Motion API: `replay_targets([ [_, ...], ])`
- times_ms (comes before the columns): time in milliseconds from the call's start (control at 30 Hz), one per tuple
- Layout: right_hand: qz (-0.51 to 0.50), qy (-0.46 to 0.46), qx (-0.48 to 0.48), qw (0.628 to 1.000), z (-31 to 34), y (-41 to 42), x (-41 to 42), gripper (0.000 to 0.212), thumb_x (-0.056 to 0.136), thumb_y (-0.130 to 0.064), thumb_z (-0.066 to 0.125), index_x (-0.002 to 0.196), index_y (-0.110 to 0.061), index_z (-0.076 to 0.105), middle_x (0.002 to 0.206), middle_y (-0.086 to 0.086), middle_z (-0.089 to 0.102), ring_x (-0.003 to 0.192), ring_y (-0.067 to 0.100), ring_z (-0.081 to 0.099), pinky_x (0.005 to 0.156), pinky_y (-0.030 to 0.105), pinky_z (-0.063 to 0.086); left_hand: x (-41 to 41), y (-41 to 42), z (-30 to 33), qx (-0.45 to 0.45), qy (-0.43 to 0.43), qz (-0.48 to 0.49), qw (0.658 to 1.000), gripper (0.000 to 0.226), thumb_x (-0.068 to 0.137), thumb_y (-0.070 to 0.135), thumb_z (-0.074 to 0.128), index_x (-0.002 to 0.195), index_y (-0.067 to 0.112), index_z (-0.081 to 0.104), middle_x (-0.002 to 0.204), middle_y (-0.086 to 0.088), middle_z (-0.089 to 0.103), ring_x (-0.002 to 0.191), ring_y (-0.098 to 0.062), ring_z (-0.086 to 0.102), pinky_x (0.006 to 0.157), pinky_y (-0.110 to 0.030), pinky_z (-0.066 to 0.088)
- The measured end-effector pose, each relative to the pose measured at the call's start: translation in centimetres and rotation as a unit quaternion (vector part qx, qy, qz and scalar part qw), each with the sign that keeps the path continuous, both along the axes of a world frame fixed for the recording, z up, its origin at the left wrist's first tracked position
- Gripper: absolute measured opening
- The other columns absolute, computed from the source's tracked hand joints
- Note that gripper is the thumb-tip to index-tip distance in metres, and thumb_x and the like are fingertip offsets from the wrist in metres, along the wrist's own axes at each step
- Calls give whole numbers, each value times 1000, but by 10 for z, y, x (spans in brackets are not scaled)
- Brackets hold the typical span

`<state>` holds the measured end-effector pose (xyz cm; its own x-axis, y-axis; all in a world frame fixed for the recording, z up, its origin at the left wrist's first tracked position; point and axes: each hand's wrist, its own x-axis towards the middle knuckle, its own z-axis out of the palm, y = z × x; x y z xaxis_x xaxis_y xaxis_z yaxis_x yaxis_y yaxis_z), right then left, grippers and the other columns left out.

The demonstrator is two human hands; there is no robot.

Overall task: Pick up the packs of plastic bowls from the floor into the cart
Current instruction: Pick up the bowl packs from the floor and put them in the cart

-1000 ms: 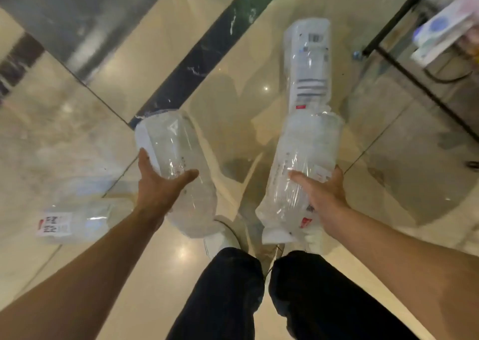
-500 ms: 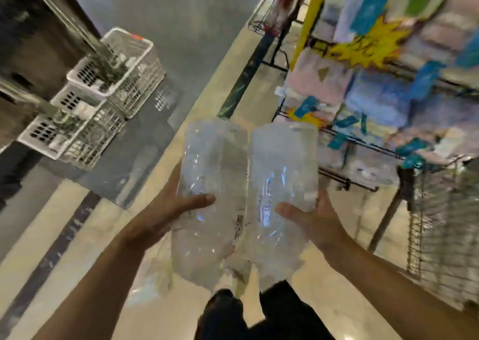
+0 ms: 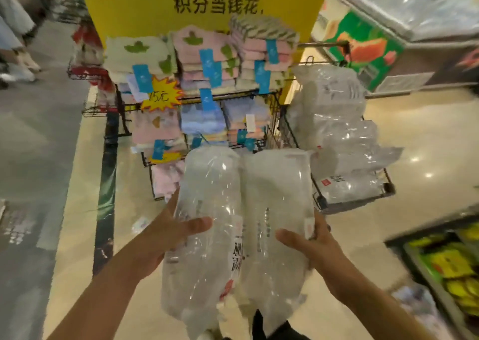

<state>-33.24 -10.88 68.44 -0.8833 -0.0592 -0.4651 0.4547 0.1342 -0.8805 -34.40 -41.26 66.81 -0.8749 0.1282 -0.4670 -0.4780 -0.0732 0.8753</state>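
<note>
I hold two clear packs of plastic bowls side by side at chest height. My left hand grips the left pack, thumb across its front. My right hand grips the right pack the same way. The black wire cart stands just ahead to the right, piled with several more packs of bowls. The two held packs touch each other and hide my fingers behind them.
A wire rack of folded towels under a yellow sign stands straight ahead, left of the cart. A freezer case is at the back right, a shelf of yellow goods at the right. Another person's feet are far left.
I have stood up from the floor and turned with both packs; they came together and now face the towel rack and the cart.
</note>
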Motion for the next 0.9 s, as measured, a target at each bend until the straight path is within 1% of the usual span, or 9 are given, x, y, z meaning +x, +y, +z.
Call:
replay_targets([
  [100,-57,16,5,998,7,58,19,94,59,-51,92,141,-49,46,126,-12,71,100,10,76,68,28,65,-22,66,8,5,3,-54,998,77,64,40,98,126,55,55,114,14,79,73,3,77,56,-14,56],
  [233,-136,24,48,989,3,150,35,94,58,-57,88,142,-45,47,124,-8,72,87,10,78,55,19,59,-46,171,11,-2,29,-115,993,88,67,31,91,144,47,51,124,15,77,102,-4,77,75,-22,62],
  [367,-168,5,63,984,-6,247,28,118,40,-74,91,145,-45,46,130,-6,70,104,22,75,78,43,62,-72,274,1,4,31,-159,987,73,76,20,89,132,52,54,120,25,76,102,7,74,85,-19,61],
  [433,-168,-3,62,984,-8,297,17,125,36,-74,92,148,-47,43,133,-6,69,111,27,72,91,56,58,-84,327,-2,5,24,-173,985,86,67,30,93,140,52,52,126,24,74,109,5,72,101,-29,57],
  [500,-168,-12,60,984,-9,349,2,132,26,-76,92,146,-47,43,131,-7,68,113,29,70,96,60,56,-96,379,-7,-1,14,-162,987,109,61,38,96,155,48,40,135,22,69,117,2,68,111,-34,51],
  [600,-156,-20,53,986,2,417,-26,124,27,-71,93,139,-47,47,127,-5,71,111,29,71,96,55,57,-112,445,-12,10,5,-138,990,110,65,38,93,158,45,35,135,22,65,109,6,63,87,-19,55],
  [667,-134,-17,40,990,14,453,-52,119,33,-64,95,142,-41,50,126,-2,72,110,27,72,86,46,60,-124,478,-10,6,3,-115,993,107,71,38,90,159,47,31,140,21,61,105,8,61,75,-14,50],
  [800,-49,-2,25,998,25,498,-135,102,59,-49,100,146,-39,47,128,-2,70,108,26,73,83,46,64,-160,513,-1,0,-13,-35,999,94,82,32,85,156,51,30,113,32,62,88,12,61,56,-9,51],
  [900,22,18,39,999,27,506,-209,95,59,-48,92,142,-40,47,123,-7,71,98,19,77,74,37,66,-198,520,2,-1,-22,34,999,100,66,41,91,153,47,42,118,20,74,95,1,73,67,-18,58],
])
